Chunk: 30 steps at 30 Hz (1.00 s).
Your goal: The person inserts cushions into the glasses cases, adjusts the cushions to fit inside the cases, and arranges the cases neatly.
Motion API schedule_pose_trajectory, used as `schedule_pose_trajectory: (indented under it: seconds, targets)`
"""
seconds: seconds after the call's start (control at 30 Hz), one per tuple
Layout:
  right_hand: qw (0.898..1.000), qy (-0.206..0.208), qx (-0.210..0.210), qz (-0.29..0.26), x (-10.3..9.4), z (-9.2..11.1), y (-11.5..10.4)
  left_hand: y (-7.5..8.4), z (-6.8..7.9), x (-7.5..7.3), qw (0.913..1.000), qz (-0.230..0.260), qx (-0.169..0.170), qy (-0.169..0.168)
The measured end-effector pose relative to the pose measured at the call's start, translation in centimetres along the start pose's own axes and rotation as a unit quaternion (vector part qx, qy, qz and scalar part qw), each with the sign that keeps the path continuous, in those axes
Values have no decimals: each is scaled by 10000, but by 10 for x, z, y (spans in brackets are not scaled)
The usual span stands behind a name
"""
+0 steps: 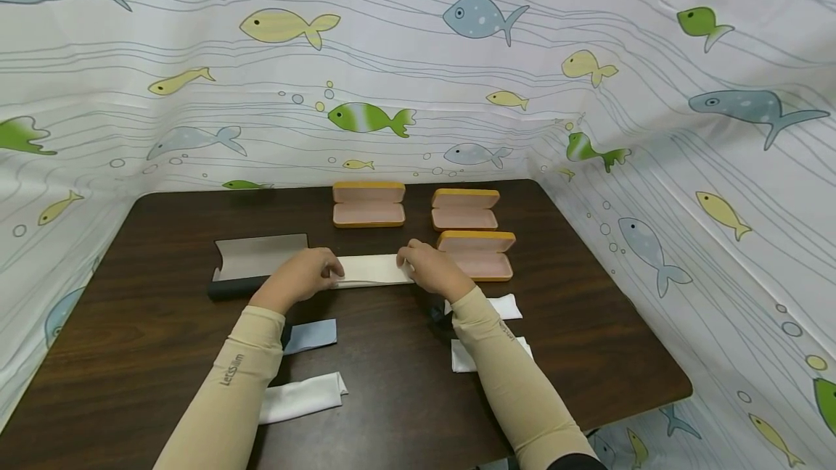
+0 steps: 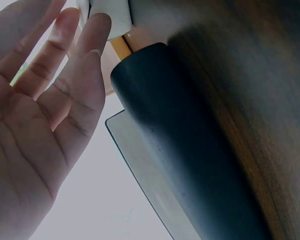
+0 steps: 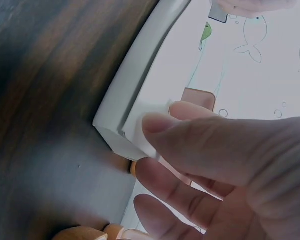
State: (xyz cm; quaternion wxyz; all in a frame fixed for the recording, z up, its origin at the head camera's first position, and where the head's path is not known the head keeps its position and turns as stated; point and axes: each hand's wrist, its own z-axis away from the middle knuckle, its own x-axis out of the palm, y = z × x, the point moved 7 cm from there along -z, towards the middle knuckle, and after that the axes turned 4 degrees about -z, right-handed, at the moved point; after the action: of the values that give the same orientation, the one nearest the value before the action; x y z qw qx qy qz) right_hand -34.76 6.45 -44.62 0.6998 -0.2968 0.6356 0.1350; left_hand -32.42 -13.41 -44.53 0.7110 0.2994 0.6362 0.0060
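Observation:
Between both hands a long white glasses case (image 1: 369,269) lies on the dark table. The right hand (image 1: 427,267) pinches the lid edge at its right end, with the thumb (image 3: 162,125) on the flap and the other fingers spread below. At the opposite end, the left hand (image 1: 303,278) holds the case with its fingertips; part of this contact is cut off in the left wrist view. Just left of it stands an open black glasses case (image 2: 175,135) with a grey lining, which the left hand partly covers in the head view.
Open orange cases with pink linings stand at the back (image 1: 369,215), back right (image 1: 465,220) and beside the right hand (image 1: 486,265). A blue cloth (image 1: 313,336) and a white cloth (image 1: 303,399) lie by the left forearm. Folded white cloths (image 1: 506,306) lie partly under the right forearm.

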Motion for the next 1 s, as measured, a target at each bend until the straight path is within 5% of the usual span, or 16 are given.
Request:
schedule_pose_trajectory:
  seconds: [0.77,1.0]
  targets:
    - [9995,309,108,25,-9,-11,6,5,-5,-7,9996,226,70,-158]
    - [10000,49,65,55,1,-12,3,1,0,-4,9991,254,75,-329]
